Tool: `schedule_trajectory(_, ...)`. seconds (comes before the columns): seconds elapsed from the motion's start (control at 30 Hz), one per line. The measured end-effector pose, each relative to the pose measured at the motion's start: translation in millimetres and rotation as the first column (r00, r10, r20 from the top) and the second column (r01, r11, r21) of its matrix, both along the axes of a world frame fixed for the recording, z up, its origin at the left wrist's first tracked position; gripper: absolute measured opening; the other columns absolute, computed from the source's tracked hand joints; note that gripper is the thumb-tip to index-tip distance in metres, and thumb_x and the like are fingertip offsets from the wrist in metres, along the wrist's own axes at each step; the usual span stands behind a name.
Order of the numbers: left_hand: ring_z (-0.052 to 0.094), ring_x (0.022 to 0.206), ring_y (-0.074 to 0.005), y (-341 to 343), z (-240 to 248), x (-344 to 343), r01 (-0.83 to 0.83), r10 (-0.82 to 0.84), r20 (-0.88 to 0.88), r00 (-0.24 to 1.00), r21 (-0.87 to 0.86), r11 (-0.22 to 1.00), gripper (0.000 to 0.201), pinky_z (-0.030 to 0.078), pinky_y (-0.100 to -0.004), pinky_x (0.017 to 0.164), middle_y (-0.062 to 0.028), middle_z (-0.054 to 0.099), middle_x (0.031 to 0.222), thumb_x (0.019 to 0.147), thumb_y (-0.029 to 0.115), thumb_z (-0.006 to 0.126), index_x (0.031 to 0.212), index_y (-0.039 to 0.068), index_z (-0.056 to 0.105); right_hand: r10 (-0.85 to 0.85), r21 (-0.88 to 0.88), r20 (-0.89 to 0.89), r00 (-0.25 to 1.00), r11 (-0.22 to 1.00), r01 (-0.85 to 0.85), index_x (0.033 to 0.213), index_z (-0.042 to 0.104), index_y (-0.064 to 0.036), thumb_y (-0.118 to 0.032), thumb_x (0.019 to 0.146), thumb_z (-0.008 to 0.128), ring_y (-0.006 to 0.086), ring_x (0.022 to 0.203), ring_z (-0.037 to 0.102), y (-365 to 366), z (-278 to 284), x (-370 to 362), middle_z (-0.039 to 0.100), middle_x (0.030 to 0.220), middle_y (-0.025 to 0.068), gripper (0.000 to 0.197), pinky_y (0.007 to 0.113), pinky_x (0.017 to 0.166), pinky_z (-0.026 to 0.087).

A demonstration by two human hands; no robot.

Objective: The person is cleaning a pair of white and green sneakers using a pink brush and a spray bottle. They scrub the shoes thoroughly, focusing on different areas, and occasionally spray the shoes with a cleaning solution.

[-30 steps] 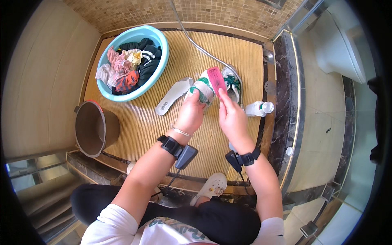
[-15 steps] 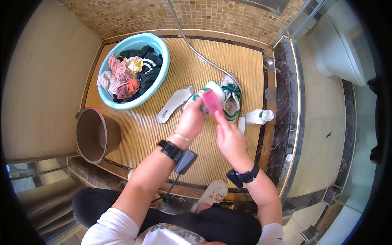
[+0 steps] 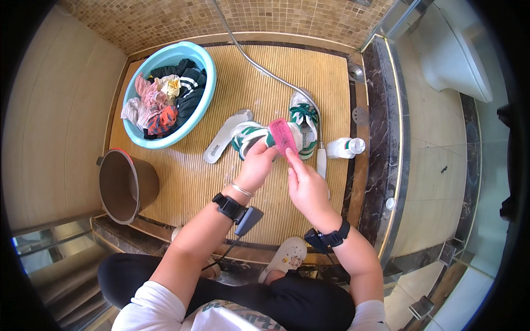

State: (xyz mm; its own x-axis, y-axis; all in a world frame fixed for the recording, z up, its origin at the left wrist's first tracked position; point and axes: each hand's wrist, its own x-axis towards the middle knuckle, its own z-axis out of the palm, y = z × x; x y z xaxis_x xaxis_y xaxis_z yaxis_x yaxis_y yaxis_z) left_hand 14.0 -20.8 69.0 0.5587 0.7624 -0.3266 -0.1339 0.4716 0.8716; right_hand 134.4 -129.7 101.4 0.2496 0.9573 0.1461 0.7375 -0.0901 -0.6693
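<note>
My left hand (image 3: 258, 163) is closed on a white sneaker with green stripes (image 3: 246, 132), holding it above the ribbed floor. In my right hand (image 3: 309, 187) is a pink scrubbing brush (image 3: 282, 135), its handle between my fingers. The brush head lies over the sneaker's right end and hides part of it. Just behind to the right, a second green and white sneaker (image 3: 304, 117) with green laces rests on the floor. A pale insole (image 3: 225, 138) lies flat left of the held sneaker.
A light blue basin (image 3: 207, 99) of clothes stands at the back left, with a brown bucket (image 3: 144, 190) nearer me. A shower hose (image 3: 259, 67) runs down to a white shower head (image 3: 322, 163). Beside it lies a clear bottle (image 3: 343, 148). A dark stone curb (image 3: 386, 121) borders the right.
The held sneaker has turned and now shows more of its green-striped side to the left. The brush is slightly higher and less blurred. The whole view has shifted a little.
</note>
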Motion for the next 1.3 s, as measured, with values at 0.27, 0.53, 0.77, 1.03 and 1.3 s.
schedule_trajectory(0.27,0.059,0.109,-0.0120,-18.5,-22.1,-12.7,-0.033,0.031,-0.057,0.998,-0.036,0.999,0.027,0.045,-0.0285,0.098,-0.0034,0.066,0.117,0.098,0.008,0.049,0.120,0.000,0.064,0.002,-0.033,-0.019,1.000,0.999,-0.002,0.132,0.058,-0.0203,-0.016,0.093,0.058,0.0356,0.060,0.064,-16.7,-14.9,-7.0,0.063,0.071,0.0166,0.039,0.047,0.052,0.049)
schedule_trajectory(0.53,0.060,0.105,-0.0122,-41.7,-40.2,-18.7,-0.142,0.140,-0.025,0.990,-0.150,0.978,0.028,0.045,-0.0283,0.094,-0.0033,0.067,0.115,0.094,0.007,0.047,0.114,0.003,0.066,0.003,-0.125,-0.059,0.998,0.992,-0.011,0.134,0.055,-0.0184,-0.013,0.093,0.057,0.0375,0.070,0.065,-33.7,-13.9,-14.3,0.067,0.081,0.0176,0.041,0.047,0.058,0.050)
schedule_trajectory(0.77,0.056,0.103,-0.0094,-70.4,-55.3,-31.2,0.073,-0.065,-0.182,0.981,0.039,0.997,0.034,0.044,-0.0257,0.092,0.0006,0.065,0.112,0.092,0.002,0.045,0.120,0.002,0.063,0.022,-0.212,-0.088,0.996,0.976,-0.040,0.128,0.057,-0.0175,-0.019,0.095,0.054,0.0390,0.060,0.062,-11.3,-47.4,-4.3,0.063,0.067,0.0184,0.033,0.051,0.054,0.048)
schedule_trajectory(1.03,0.055,0.100,-0.0085,-80.2,-67.9,-58.9,0.162,-0.142,-0.235,0.962,0.069,0.984,0.029,0.043,-0.0254,0.091,0.0024,0.064,0.104,0.092,0.002,0.045,0.113,0.002,0.066,0.115,-0.347,-0.108,0.987,0.926,-0.146,0.132,0.054,-0.0210,-0.018,0.095,0.054,0.0386,0.060,0.064,-72.1,-40.6,-12.1,0.064,0.067,0.0178,0.037,0.051,0.054,0.049)
schedule_trajectory(1.3,0.056,0.090,-0.0072,-82.4,-86.5,-72.6,0.144,-0.119,-0.244,0.962,0.083,0.986,0.021,0.046,-0.0243,0.083,0.0029,0.065,0.098,0.091,0.002,0.051,0.106,0.003,0.066,0.151,-0.313,-0.234,0.961,0.924,-0.221,0.131,0.054,-0.0177,-0.016,0.095,0.055,0.0411,0.066,0.065,-46.7,-52.0,-23.4,0.065,0.074,0.0217,0.036,0.050,0.057,0.050)
